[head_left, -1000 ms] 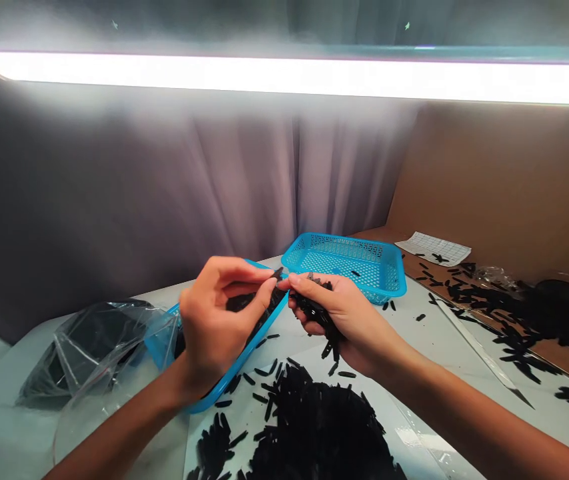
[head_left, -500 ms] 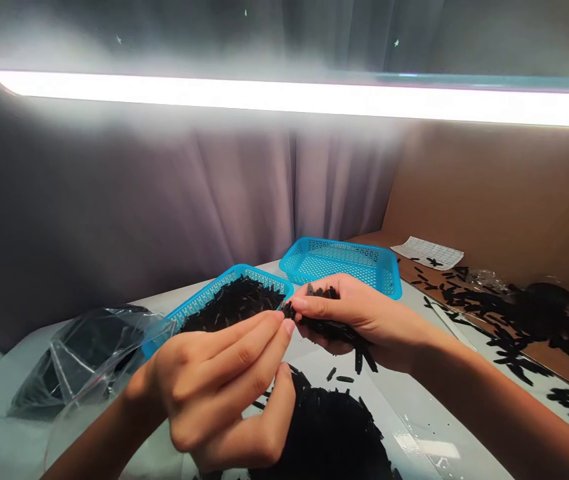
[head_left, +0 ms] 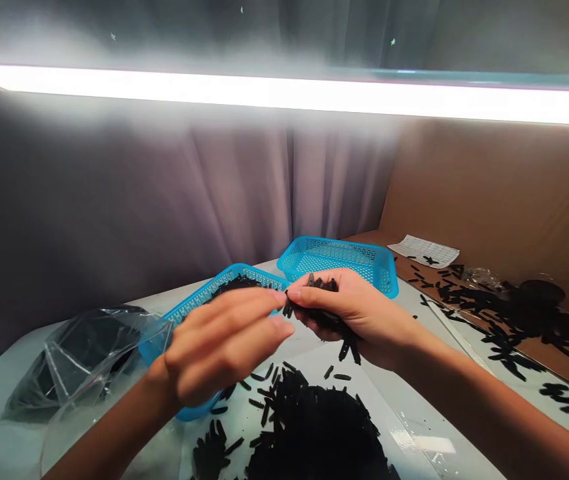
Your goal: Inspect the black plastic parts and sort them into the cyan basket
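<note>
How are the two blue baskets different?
The left basket holds a heap of black pieces; the right basket shows its holey floor. The left hand covers much of the left basket; the right basket sits farther away, mostly uncovered. Both are blue with holes.

Your right hand (head_left: pixel 349 303) is closed around a bunch of black strips (head_left: pixel 332 325): thin, short, flat, lying at mixed angles. A few ends poke up past your right thumb, others splay out below your palm. More tips stick out at that thumb, right next to your left hand (head_left: pixel 227 343); blur there, can't tell whether those fingers grip one. Big heap of black strips (head_left: pixel 314 433) sits below, between your forearms, strays flat around its far edge. Smaller cluster (head_left: pixel 210 452) lies below your left hand.
</note>
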### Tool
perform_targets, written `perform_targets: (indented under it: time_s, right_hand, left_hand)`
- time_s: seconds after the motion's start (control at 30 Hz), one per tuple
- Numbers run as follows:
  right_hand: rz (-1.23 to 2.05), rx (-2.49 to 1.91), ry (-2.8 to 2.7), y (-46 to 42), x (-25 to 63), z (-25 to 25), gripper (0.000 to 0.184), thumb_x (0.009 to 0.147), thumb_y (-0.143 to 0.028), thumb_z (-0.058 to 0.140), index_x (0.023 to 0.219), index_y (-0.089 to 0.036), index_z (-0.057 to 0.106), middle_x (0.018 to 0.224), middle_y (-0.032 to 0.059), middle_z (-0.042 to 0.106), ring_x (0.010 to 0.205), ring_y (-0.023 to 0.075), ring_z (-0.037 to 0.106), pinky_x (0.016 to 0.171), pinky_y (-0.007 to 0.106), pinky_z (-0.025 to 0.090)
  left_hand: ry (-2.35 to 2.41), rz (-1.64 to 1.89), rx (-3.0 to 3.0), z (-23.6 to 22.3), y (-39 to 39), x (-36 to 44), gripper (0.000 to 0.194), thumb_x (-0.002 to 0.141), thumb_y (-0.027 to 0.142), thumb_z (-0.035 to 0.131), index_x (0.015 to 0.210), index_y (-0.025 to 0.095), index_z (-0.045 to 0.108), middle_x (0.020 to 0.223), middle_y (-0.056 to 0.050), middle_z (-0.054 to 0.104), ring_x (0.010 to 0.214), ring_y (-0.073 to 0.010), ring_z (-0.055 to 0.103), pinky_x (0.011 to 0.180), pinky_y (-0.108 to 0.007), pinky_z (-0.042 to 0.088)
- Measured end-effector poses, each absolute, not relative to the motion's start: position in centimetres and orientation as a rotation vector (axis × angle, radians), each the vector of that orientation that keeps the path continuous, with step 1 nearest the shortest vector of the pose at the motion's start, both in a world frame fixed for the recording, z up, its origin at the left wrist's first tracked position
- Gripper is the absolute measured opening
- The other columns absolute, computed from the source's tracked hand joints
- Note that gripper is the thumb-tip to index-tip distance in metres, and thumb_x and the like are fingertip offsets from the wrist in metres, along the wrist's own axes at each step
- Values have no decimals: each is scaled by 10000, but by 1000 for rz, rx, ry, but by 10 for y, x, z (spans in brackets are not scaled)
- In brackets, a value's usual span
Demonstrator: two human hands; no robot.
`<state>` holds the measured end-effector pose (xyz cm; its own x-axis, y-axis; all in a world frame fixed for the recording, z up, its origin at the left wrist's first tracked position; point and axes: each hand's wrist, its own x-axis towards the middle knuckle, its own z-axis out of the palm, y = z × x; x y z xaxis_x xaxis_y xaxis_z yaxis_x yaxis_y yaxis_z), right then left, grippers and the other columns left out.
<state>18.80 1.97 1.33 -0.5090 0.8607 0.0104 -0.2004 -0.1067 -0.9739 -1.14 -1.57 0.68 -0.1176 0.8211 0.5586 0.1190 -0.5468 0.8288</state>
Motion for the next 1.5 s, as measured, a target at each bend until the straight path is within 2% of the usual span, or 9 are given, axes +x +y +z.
perform_targets:
  time_s: [0.07,0.17,0.27,0.4,0.7,0.93,1.1,1.27,1.5]
  right_hand:
    - [1690,-800,-1331,19,187,13,374,684,-418,866,641,-137,622,604,-9,567,488,64,438,428,215,238]
    - [1657,-817,-1274,18,185,14,382,686,-432,861,643,-143,615,627,0,586,509,73,454,441,219,258]
    - [1642,-793,-1245,14,181,14,386,683,-442,861,639,-146,617,607,-8,575,523,77,440,454,225,267]
    - [1600,-730,-1298,11,177,12,406,760,-480,803,617,-153,608,564,-12,563,517,85,449,475,241,289]
    - [1517,-667,-1337,7,173,5,333,868,-399,741,667,-145,663,553,-12,593,493,76,451,465,230,296]
    - [1653,-656,-1110,3,164,0,281,786,-350,820,684,-140,663,606,-17,571,523,78,465,438,201,288]
    - [1584,-610,-1124,0,159,-4,299,844,-344,767,658,-145,642,570,-28,544,494,66,417,445,205,289]
    - [1616,-701,-1082,-4,158,-4,321,802,-386,798,690,-142,623,590,-27,542,523,71,405,453,199,292]
    - [1774,-707,-1033,2,160,-3,348,761,-406,830,698,-133,623,614,-14,564,519,62,438,459,183,306]
  left_hand:
    - [1123,1823,1836,0,-14,-8,302,624,172,916,861,273,758,892,-20,785,889,-248,743,925,-383,589]
    - [1189,1523,1928,2,-12,-3,91,855,300,753,902,223,743,849,-35,754,791,-200,711,781,-291,563]
    - [1158,1227,1888,6,-11,2,247,940,391,638,812,197,720,766,-37,718,699,-175,651,653,-253,501]
    - [1069,1125,1860,1,-12,7,359,1010,406,505,775,199,680,743,-31,696,675,-159,611,633,-247,471]
    - [1126,1248,1859,-8,-15,10,474,1055,415,391,681,200,588,651,-10,617,618,-144,530,623,-270,413]
    - [1125,1282,1762,-12,-16,10,500,1050,458,395,634,203,505,588,8,527,579,-138,470,603,-275,379]
    - [1129,1325,1780,-19,-13,12,505,1064,478,344,660,202,469,576,23,489,557,-122,433,566,-268,362]
    - [1130,1408,1813,-27,-12,14,482,1062,467,372,655,209,387,545,53,371,501,-105,313,479,-268,273]
    - [1096,1454,1728,-25,-13,12,485,1049,494,401,656,210,369,562,52,344,511,-104,296,482,-269,269]
